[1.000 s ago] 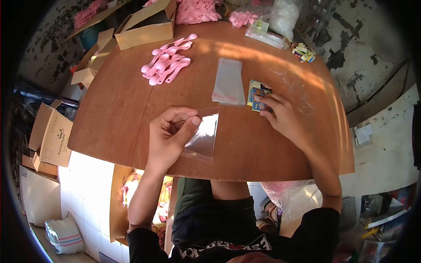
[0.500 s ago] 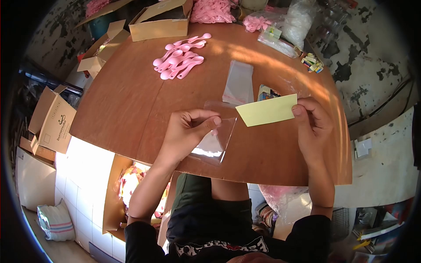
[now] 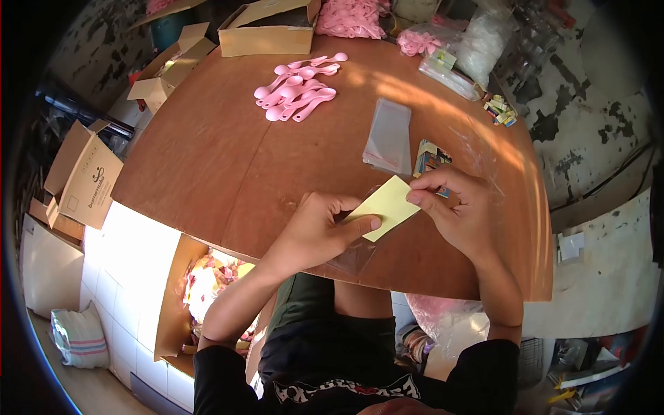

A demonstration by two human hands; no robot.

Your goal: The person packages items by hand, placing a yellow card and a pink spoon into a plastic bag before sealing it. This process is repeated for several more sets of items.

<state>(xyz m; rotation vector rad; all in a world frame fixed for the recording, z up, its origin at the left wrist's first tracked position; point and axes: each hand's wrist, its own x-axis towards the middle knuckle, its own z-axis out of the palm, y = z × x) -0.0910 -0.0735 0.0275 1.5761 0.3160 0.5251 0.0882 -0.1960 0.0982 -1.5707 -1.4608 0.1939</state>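
Observation:
A pale yellow paper card (image 3: 389, 207) is held between my two hands above the table. My left hand (image 3: 321, 228) pinches its lower left part, thumb lying on top. Below that hand a clear plastic bag (image 3: 356, 257) shows faintly, its upper part hidden by the fingers and card. At the card's upper right corner, my right hand (image 3: 456, 211) grips with thumb and forefinger. Just beyond lies a stack of clear plastic bags (image 3: 389, 135). Beside it, a stack of printed cards (image 3: 430, 158) is partly covered by my right hand.
Pink plastic spoons (image 3: 297, 90) lie in a pile on the brown table (image 3: 207, 166). An open cardboard box (image 3: 266, 38), a bag of pink pieces (image 3: 351, 17) and small colourful boxes (image 3: 499, 111) stand along the far edge. Another carton (image 3: 86, 176) is at left.
My right hand has brought the yellow card left and down to my left hand, tilting it. My left thumb now presses on the card. The view has shifted slightly.

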